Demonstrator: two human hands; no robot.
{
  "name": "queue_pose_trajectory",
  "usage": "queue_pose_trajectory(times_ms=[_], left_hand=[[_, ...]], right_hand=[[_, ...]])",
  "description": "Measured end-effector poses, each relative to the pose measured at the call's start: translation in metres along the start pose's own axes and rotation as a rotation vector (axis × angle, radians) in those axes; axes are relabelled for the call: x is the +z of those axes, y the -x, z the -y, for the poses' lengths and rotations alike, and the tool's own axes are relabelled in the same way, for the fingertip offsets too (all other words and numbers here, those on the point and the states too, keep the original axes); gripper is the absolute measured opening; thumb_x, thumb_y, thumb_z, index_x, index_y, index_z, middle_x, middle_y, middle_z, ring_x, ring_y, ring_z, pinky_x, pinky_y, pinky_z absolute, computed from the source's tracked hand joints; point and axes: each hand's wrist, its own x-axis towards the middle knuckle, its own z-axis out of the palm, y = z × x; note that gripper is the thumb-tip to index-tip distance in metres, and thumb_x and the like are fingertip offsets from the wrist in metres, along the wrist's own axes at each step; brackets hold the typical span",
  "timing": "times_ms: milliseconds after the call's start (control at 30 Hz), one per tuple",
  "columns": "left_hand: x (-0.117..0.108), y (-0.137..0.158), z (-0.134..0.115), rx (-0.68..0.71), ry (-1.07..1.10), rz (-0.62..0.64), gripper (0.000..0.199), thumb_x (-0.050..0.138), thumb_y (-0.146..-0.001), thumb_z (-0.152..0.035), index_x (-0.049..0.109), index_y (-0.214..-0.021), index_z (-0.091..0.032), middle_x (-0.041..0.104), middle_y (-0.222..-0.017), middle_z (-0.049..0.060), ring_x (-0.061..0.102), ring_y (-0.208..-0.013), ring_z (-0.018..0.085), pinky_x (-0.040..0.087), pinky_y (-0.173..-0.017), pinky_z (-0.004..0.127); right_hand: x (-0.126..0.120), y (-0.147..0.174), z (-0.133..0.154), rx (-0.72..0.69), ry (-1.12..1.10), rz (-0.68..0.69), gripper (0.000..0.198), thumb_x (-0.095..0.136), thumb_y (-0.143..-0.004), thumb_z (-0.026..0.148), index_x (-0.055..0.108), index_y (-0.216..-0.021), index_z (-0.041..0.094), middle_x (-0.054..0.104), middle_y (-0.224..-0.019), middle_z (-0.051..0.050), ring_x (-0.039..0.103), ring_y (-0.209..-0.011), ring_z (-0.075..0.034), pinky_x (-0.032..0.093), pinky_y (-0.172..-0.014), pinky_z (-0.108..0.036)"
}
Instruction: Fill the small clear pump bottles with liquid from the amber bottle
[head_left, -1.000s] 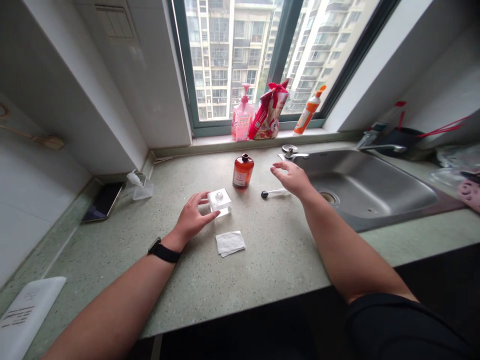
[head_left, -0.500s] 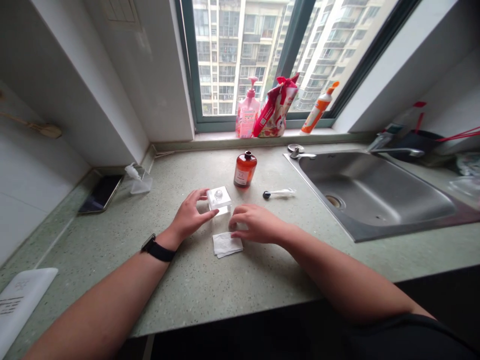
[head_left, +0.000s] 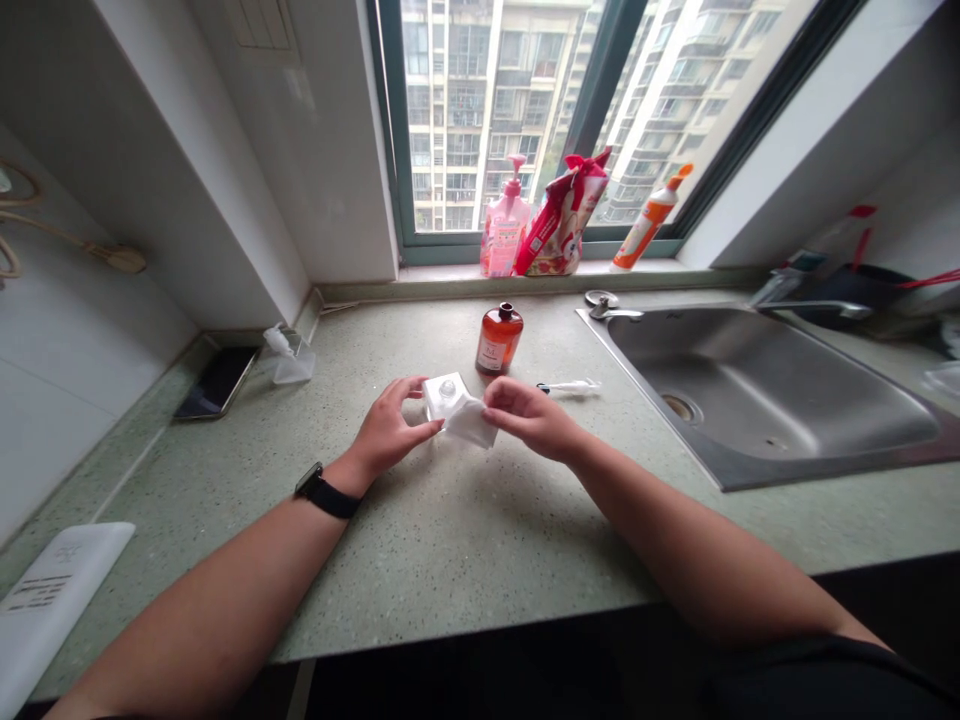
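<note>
**Tissue (head_left: 472, 424) up in my right hand (head_left: 529, 415), clear container (head_left: 443, 392) in my left (head_left: 390, 425)**

Half a second ago the tissue lay flat and folded on the counter (head_left: 480, 545), just left of my right fingertips and on the near side of the container. Now I have it pinched between my right thumb and fingers, off the counter and drawn in front of the container's near right corner; whether it touches there I cannot tell. A full second ago that hand was farther right, close to the sink (head_left: 780, 390). My left hand has kept its place, thumb along the near side of the container and fingers around the far left, narrowed onto it.

The container sits just right of my left palm, upright, its round neck pointing straight up. Its top is square, so I see no longer side there. The tissue's long axis runs from my right fingertips leftward, its loose end spread toward my left thumb.

Just beyond my right hand the amber bottle (head_left: 498, 345) stands upright, mouth up. The slim pump piece (head_left: 574, 387) lies behind and right of my right knuckles, lengthwise left to right, dark end leftward and partly hidden by my hand.
</note>
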Motion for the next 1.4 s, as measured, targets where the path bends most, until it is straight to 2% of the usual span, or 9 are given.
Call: queue_pose_trajectory(times_ms=[67, 133, 233, 333, 433, 633, 933, 1300, 1400], left_hand=[[-0.001, 0.001, -0.002, 0.035, -0.01, -0.013, 0.062, 0.091, -0.082, -0.044, 0.066, -0.134, -0.022, 0.073, -0.129, 0.011, 0.075, -0.113, 0.029, 0.058, -0.107, 0.047], [-0.001, 0.002, -0.005, 0.079, -0.018, -0.022, 0.064, 0.092, -0.082, -0.044, 0.066, -0.136, -0.023, 0.073, -0.128, 0.01, 0.074, -0.115, 0.029, 0.058, -0.108, 0.047], [-0.002, 0.004, -0.009, 0.146, -0.035, -0.017, 0.064, 0.091, -0.084, -0.044, 0.065, -0.138, -0.023, 0.073, -0.127, 0.01, 0.072, -0.118, 0.03, 0.056, -0.11, 0.047], [-0.003, 0.005, -0.014, 0.181, -0.068, -0.004, 0.063, 0.09, -0.086, -0.047, 0.065, -0.14, -0.024, 0.073, -0.13, 0.011, 0.069, -0.125, 0.032, 0.054, -0.113, 0.05], [-0.002, 0.006, -0.018, 0.183, -0.101, 0.006, 0.063, 0.089, -0.087, -0.047, 0.064, -0.141, -0.027, 0.072, -0.132, 0.011, 0.067, -0.127, 0.033, 0.053, -0.115, 0.052], [-0.001, 0.008, -0.02, 0.215, -0.125, -0.001, 0.064, 0.089, -0.087, -0.046, 0.064, -0.143, -0.028, 0.072, -0.133, 0.01, 0.067, -0.127, 0.033, 0.052, -0.116, 0.053], [-0.001, 0.008, -0.021, 0.191, -0.141, 0.006, 0.066, 0.089, -0.086, -0.048, 0.066, -0.144, -0.029, 0.072, -0.131, 0.009, 0.067, -0.124, 0.032, 0.052, -0.115, 0.052], [-0.001, 0.008, -0.023, 0.233, -0.141, 0.02, 0.064, 0.089, -0.086, -0.042, 0.065, -0.145, -0.03, 0.071, -0.132, 0.009, 0.067, -0.124, 0.031, 0.053, -0.114, 0.05], [0.0, 0.008, -0.025, 0.195, -0.151, 0.0, 0.063, 0.092, -0.083, -0.042, 0.066, -0.139, -0.028, 0.072, -0.128, 0.009, 0.067, -0.121, 0.032, 0.054, -0.111, 0.05]], right_hand=[[-0.003, -0.003, -0.004, -0.04, -0.03, -0.277, 0.029, 0.076, -0.095, 0.05, 0.061, -0.097, 0.025, 0.07, -0.089, 0.0, 0.071, -0.081, -0.018, 0.062, -0.073, -0.034], [-0.002, -0.002, -0.006, -0.078, 0.064, -0.535, 0.027, 0.077, -0.093, 0.048, 0.063, -0.099, 0.027, 0.072, -0.092, -0.001, 0.071, -0.084, -0.019, 0.063, -0.077, -0.036], [0.003, 0.001, -0.002, -0.15, 0.276, -0.711, 0.018, 0.075, -0.095, 0.042, 0.067, -0.101, 0.028, 0.075, -0.097, -0.002, 0.073, -0.088, -0.021, 0.065, -0.08, -0.04], [0.009, 0.005, 0.005, -0.277, 0.479, -0.661, 0.011, 0.069, -0.099, 0.031, 0.073, -0.109, 0.029, 0.078, -0.099, -0.004, 0.074, -0.09, -0.022, 0.066, -0.082, -0.043], [0.015, 0.006, 0.006, -0.364, 0.618, -0.513, 0.025, 0.063, -0.101, 0.022, 0.077, -0.12, 0.031, 0.079, -0.103, -0.005, 0.075, -0.092, -0.022, 0.066, -0.084, -0.044], [0.016, 0.006, 0.001, -0.461, 0.685, -0.313, 0.035, 0.06, -0.102, 0.016, 0.077, -0.129, 0.032, 0.081, -0.112, -0.007, 0.074, -0.103, -0.024, 0.065, -0.09, -0.046], [0.017, 0.007, 0.002, -0.419, 0.62, -0.274, 0.029, 0.061, -0.106, 0.024, 0.079, -0.127, 0.033, 0.084, -0.118, -0.006, 0.079, -0.108, -0.023, 0.066, -0.094, -0.045], [0.015, 0.006, 0.007, -0.476, 0.62, -0.228, 0.032, 0.057, -0.107, 0.019, 0.08, -0.125, 0.031, 0.085, -0.117, -0.005, 0.079, -0.106, -0.023, 0.066, -0.092, -0.044], [0.017, 0.007, 0.007, -0.414, 0.61, -0.251, 0.032, 0.06, -0.105, 0.02, 0.081, -0.126, 0.032, 0.085, -0.115, -0.005, 0.079, -0.105, -0.023, 0.066, -0.091, -0.043]])
